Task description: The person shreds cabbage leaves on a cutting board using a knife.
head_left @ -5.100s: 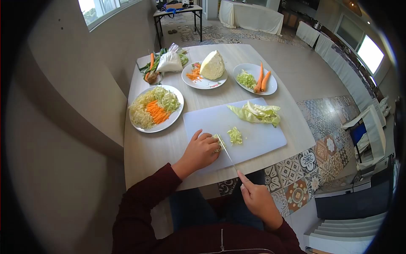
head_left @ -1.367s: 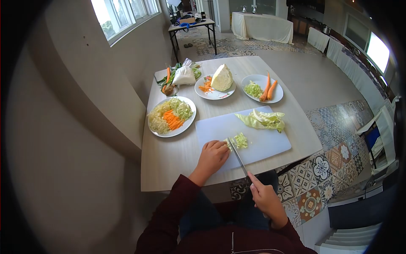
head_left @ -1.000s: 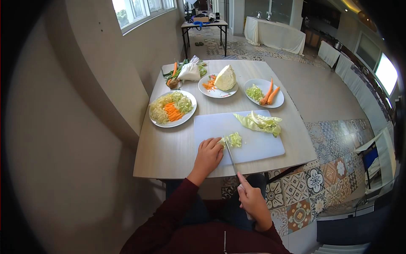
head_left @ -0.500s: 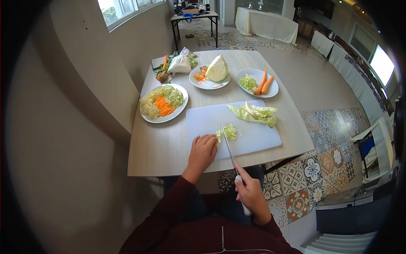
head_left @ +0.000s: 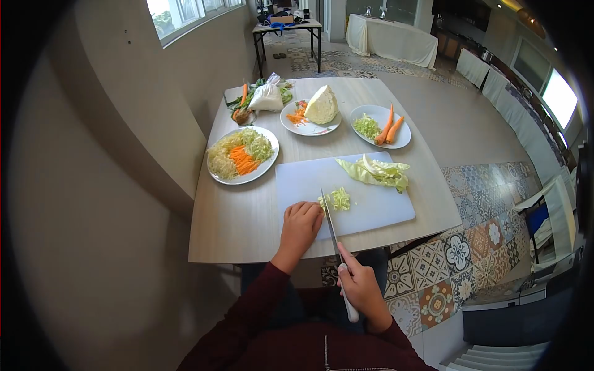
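My right hand (head_left: 362,288) is wrapped round the white handle of a knife (head_left: 330,221), whose blade reaches up over the cutting board (head_left: 377,213). Beside the blade, my left hand (head_left: 301,227) has its fingers together, pressing a small piece of cabbage at the board's left part. What lies under those fingers is mostly hidden. Chopped cabbage (head_left: 340,198) forms a small pile just right of the blade. Cabbage leaves (head_left: 375,172) rest at the board's upper right.
Beyond the board stand a plate of shredded vegetables (head_left: 242,154), a plate with a cabbage wedge (head_left: 322,105), and a plate with two carrots (head_left: 394,128). A bag of white contents (head_left: 266,98) and greens lie at the table's far left corner.
Since the earliest frame, more chopped cabbage has gathered right of the blade, and the piece under my left hand shows less. The view has shifted slightly. Both hands keep their holds.
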{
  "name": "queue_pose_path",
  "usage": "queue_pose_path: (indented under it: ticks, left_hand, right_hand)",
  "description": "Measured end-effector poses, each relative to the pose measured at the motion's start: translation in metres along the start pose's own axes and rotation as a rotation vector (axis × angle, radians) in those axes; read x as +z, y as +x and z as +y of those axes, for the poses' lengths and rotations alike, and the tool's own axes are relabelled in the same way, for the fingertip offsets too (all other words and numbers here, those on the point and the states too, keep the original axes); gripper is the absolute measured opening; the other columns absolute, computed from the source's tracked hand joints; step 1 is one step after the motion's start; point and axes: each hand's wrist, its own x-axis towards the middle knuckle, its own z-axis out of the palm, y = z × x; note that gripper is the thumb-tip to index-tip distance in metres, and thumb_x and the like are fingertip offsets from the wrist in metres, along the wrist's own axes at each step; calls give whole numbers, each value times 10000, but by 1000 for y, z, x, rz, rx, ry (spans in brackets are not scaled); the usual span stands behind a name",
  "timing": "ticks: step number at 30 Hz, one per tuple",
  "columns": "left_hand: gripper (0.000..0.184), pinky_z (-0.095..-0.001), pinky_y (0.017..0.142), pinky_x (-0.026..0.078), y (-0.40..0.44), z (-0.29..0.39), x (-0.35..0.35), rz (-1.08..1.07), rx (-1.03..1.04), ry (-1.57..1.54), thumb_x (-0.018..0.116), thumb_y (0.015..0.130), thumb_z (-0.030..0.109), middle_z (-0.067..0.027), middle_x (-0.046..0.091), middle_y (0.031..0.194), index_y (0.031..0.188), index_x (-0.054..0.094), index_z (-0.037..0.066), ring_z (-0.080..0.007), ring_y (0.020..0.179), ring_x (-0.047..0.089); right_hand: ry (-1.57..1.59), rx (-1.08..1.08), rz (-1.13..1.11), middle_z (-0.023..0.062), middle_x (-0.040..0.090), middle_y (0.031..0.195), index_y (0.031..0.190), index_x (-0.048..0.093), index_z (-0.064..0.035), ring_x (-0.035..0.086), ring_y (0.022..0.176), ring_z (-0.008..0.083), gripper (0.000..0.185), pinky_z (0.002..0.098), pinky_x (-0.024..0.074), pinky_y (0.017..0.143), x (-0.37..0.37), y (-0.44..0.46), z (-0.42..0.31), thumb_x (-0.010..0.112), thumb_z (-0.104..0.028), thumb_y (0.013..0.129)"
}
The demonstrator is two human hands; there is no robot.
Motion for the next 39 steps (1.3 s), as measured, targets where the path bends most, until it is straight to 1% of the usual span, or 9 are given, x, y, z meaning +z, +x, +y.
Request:
queue_pose_path:
  ticks: [4, 7, 10, 13, 16, 25, 28, 31, 39]
  left_hand:
    - [139, -420, 935, 415, -1, -2, 2, -44, -22, 30, 678, 876, 144, -47, 688, 1049, 993, 653, 75, -263, 1054, 610]
    - [154, -418, 941, 412, 0, 0, 1, -36, -47, 27, 676, 882, 153, -61, 687, 1044, 1007, 644, 70, -264, 1052, 614]
    - [175, -418, 944, 411, -1, -1, 5, -4, -84, 7, 676, 887, 164, -77, 688, 1041, 1027, 639, 67, -266, 1048, 617]
    - [190, -421, 954, 407, -2, -2, 6, 7, -83, 11, 675, 892, 174, -80, 687, 1025, 1049, 635, 75, -257, 1049, 619]
    - [194, -427, 970, 399, -3, -2, 6, -15, -76, 28, 673, 895, 183, -62, 683, 1007, 1061, 626, 95, -236, 1056, 619]
    - [166, -433, 955, 399, -2, -1, 6, -13, -75, 16, 663, 904, 179, -52, 690, 985, 1045, 627, 100, -231, 1039, 627]
    - [169, -427, 952, 400, -2, -1, 6, -13, -72, 11, 662, 904, 174, -62, 694, 999, 1049, 630, 92, -240, 1042, 628]
    - [180, -418, 947, 401, -1, -1, 4, -18, -74, 9, 660, 902, 162, -79, 697, 1025, 1058, 636, 77, -257, 1053, 627]
    - [195, -426, 965, 394, -4, -2, 7, -26, -127, 7, 647, 913, 147, -97, 682, 1067, 1087, 617, 65, -269, 1090, 612]
  right_hand:
    - [-60, -64, 17, 234, 583, 634, 1445, 443, -16, 627, 568, 379, 513, 426, 489, 575, 4, 4, 13, 511, -102, 944]
    - [-86, -89, 19, 271, 564, 649, 1430, 447, 6, 614, 617, 440, 505, 454, 478, 585, 6, 4, 11, 515, -103, 942]
    - [-168, -103, -13, 75, 598, 622, 1493, 392, -29, 602, 494, 144, 531, 306, 519, 532, 6, 5, 18, 464, -92, 971]
    - [-138, -106, -1, 284, 572, 663, 1411, 443, 55, 618, 629, 449, 497, 481, 472, 590, 4, 4, 11, 512, -99, 944]
    - [-224, -101, -56, 77, 587, 596, 1500, 367, -19, 602, 486, 156, 533, 316, 523, 534, -1, -1, 14, 453, -92, 979]
    - [-218, -132, -60, 84, 556, 549, 1486, 349, 41, 599, 472, 166, 530, 331, 512, 512, 5, 10, 18, 439, -87, 979]
    - [-230, -142, -32, 163, 585, 579, 1476, 364, 39, 631, 504, 264, 531, 388, 508, 541, 9, 25, 19, 444, -89, 968]
    - [-288, -150, 9, 330, 607, 739, 1438, 377, 79, 619, 685, 489, 539, 550, 477, 668, 15, 41, 11, 469, -96, 936]
    - [-351, -150, 15, 329, 612, 723, 1451, 369, 67, 623, 676, 490, 557, 571, 478, 672, 23, 36, 16, 478, -115, 937]
